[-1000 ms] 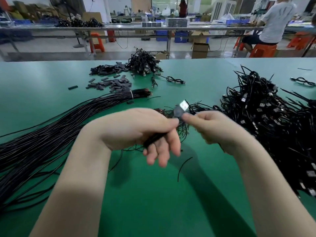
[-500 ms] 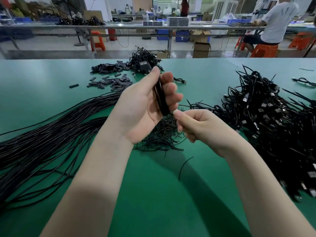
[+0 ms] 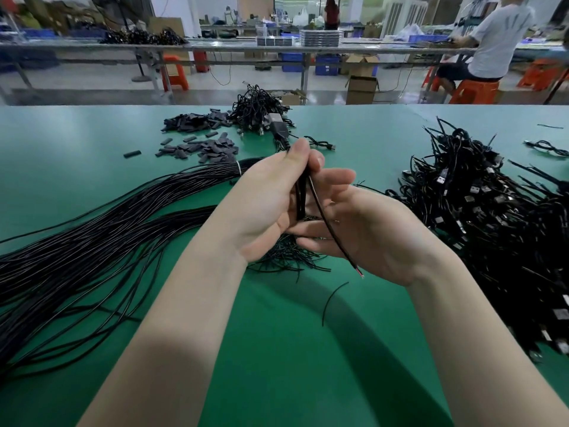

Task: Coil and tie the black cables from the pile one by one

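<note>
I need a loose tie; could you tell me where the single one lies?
The single loose tie lies on the green table, centre, between the forearms, below the right hand.

Views: 1, head-worn wide-angle cam. Position: above near edge of green bench (image 3: 92, 143), at wearer's head. Facing: fwd and down across bench toward far workshop rows. Range: close; both forearms enter from bottom edge, left hand (image 3: 271, 204) and right hand (image 3: 369, 232) sit at frame centre. Far field: second bench row (image 3: 215, 46) and seated person (image 3: 492, 41) along top edge, bowed by lens. Shared coverage w/ other views: n/a, single cam.
</note>
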Motion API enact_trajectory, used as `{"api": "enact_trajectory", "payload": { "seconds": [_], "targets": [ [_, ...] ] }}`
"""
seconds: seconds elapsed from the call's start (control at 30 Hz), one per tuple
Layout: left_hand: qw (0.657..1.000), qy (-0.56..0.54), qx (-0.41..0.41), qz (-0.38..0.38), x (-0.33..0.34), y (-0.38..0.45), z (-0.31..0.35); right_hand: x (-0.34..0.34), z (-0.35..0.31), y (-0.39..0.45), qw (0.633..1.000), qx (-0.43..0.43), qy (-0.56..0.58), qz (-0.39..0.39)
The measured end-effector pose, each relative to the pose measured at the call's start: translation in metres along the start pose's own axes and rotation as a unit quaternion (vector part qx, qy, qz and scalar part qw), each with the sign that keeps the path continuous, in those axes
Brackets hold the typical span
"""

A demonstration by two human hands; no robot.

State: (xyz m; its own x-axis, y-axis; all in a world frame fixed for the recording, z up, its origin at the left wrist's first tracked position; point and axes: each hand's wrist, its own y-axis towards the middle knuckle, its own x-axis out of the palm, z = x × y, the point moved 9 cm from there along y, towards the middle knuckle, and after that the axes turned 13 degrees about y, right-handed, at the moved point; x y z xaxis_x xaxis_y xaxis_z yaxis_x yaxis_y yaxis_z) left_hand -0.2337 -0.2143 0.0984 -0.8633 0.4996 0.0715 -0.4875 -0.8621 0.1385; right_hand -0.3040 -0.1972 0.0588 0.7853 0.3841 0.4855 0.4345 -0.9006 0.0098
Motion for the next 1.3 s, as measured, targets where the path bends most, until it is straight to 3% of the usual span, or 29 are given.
{"api": "enact_trajectory", "payload": {
  "seconds": [0.17, 0.33, 0.43, 0.57, 0.67, 0.77, 0.87, 0.93, 0.97, 1.0, 1.03, 1.1, 1.13, 1.2, 1.3],
  "targets": [
    [1.000, 0.002, -0.002, 0.010, 0.001, 0.001, -0.004, -0.006, 0.000, -0.001, 0.994, -0.027, -0.106, 0.015],
    [0.999, -0.035, -0.030, -0.009, 0.018, 0.001, -0.018, -0.009, -0.015, -0.009, 0.969, -0.135, -0.190, 0.083],
    [0.991, -0.090, -0.095, -0.031, 0.023, -0.001, -0.037, -0.018, 0.002, -0.016, 0.968, -0.098, -0.208, 0.100],
    [0.976, -0.017, -0.218, -0.015, 0.018, -0.014, -0.075, -0.040, 0.027, -0.027, 0.917, -0.022, -0.367, 0.153],
    [0.958, 0.074, -0.276, -0.015, 0.013, -0.028, -0.094, -0.040, 0.038, -0.033, 0.896, -0.003, -0.425, 0.130],
    [0.958, 0.031, -0.287, 0.009, 0.013, -0.037, -0.096, -0.043, 0.046, -0.039, 0.871, 0.014, -0.469, 0.146],
    [0.960, 0.012, -0.279, 0.027, 0.011, -0.043, -0.095, -0.055, 0.043, -0.042, 0.806, 0.013, -0.555, 0.204],
    [0.958, 0.155, -0.229, 0.069, -0.005, -0.045, -0.088, -0.066, 0.036, -0.049, 0.777, 0.015, -0.574, 0.258],
    [0.933, 0.297, -0.171, 0.105, -0.018, -0.045, -0.078, -0.072, 0.034, -0.053, 0.781, 0.029, -0.564, 0.267],
    [0.877, 0.453, -0.087, 0.136, -0.024, -0.046, -0.062, -0.077, 0.036, -0.055, 0.802, 0.048, -0.538, 0.255],
    [0.810, 0.573, 0.006, 0.120, -0.015, -0.047, -0.051, -0.080, 0.042, -0.057, 0.833, 0.076, -0.496, 0.234],
    [0.710, 0.688, 0.149, -0.007, 0.023, -0.050, -0.059, -0.080, 0.056, -0.062, 0.882, 0.143, -0.409, 0.187],
    [0.676, 0.711, 0.188, -0.055, 0.037, -0.053, -0.068, -0.079, 0.061, -0.064, 0.885, 0.178, -0.398, 0.161],
    [0.647, 0.730, 0.214, -0.054, 0.045, -0.055, -0.079, -0.078, 0.064, -0.068, 0.868, 0.240, -0.418, 0.117],
    [0.664, 0.723, 0.189, -0.023, 0.043, -0.051, -0.083, -0.080, 0.061, -0.072, 0.849, 0.291, -0.431, 0.089]
  ]
}}
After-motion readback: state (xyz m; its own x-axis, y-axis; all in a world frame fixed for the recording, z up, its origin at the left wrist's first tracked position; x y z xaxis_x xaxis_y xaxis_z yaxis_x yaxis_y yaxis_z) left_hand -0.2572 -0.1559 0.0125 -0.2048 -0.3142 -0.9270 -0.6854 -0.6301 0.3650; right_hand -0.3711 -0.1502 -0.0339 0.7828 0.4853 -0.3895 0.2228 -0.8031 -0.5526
